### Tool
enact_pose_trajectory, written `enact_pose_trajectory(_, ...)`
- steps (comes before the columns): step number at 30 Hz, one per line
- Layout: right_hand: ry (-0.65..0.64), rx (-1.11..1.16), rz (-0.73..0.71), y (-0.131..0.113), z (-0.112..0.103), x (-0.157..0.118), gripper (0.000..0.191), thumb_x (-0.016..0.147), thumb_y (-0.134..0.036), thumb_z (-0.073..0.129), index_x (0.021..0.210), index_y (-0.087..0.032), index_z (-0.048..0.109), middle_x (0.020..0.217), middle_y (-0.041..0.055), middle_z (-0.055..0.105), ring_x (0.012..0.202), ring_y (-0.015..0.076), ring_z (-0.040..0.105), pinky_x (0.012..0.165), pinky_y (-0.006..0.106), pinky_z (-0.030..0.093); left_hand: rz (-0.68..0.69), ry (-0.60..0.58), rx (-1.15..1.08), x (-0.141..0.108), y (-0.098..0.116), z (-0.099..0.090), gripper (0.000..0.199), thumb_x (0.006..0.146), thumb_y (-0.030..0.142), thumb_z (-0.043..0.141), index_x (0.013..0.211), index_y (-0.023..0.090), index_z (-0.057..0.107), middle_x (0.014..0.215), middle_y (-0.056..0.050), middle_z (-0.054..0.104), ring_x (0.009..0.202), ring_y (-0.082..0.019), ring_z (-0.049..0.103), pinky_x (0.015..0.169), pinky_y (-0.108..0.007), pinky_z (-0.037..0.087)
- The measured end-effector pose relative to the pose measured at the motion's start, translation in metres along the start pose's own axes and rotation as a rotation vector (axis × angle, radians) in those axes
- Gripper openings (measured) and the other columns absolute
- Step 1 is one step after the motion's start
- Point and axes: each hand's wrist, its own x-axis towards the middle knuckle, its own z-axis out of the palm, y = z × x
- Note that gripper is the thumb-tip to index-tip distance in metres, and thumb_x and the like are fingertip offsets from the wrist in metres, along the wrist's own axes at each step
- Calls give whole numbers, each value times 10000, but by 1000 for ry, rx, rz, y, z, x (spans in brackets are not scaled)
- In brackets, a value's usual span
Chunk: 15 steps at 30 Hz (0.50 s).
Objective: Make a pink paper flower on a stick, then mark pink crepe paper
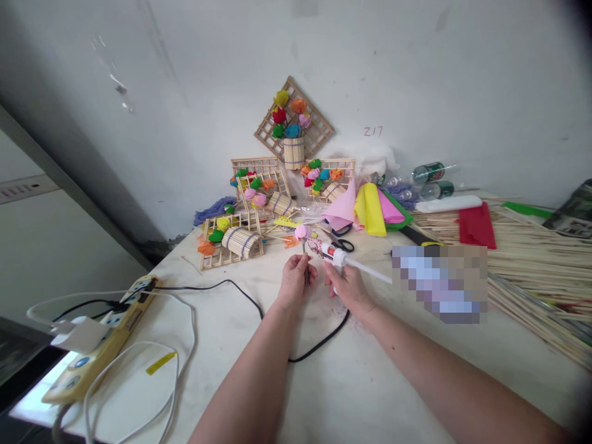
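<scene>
A pink paper flower (303, 232) stands upright on a thin dark stem, pinched between the fingers of my left hand (296, 275). Wrapped round the handle of a white glue gun (339, 256) is my right hand (346, 283). The gun's nozzle end, stained dark red, points left and lies close beside the flower's stem; whether they touch I cannot tell. A long white glue stick (370, 270) sticks out of the gun's back. Black-handled scissors (343, 244) lie just behind the gun.
Stick lattices with paper flowers (240, 242) stand and lie at the back. Coloured paper (370, 209), plastic bottles (428, 172) and many thin sticks (518, 259) are at the right. A power strip (104, 345) with white cables is at the left; a black cord (245, 293) crosses the table.
</scene>
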Motion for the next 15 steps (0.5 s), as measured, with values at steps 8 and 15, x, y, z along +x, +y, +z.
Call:
enact_pose_trajectory(8, 11, -46, -26, 1, 0, 1, 400, 759, -548, 442, 710, -169, 560, 414, -36, 454, 339, 115, 469, 379, 222, 402, 16, 29, 21, -1, 2, 3, 284, 723, 428, 549, 759, 174, 429, 427, 40, 509, 331, -62, 384, 367, -181, 251)
enact_pose_trajectory(15, 14, -62, -41, 0, 0, 0, 383, 765, -527, 450, 720, -168, 572, 417, -33, 458, 351, 118, 481, 384, 221, 410, 17, 35, 35, -2, 2, 3, 312, 711, 454, 554, 760, 173, 428, 430, 40, 507, 339, -66, 395, 377, -187, 261)
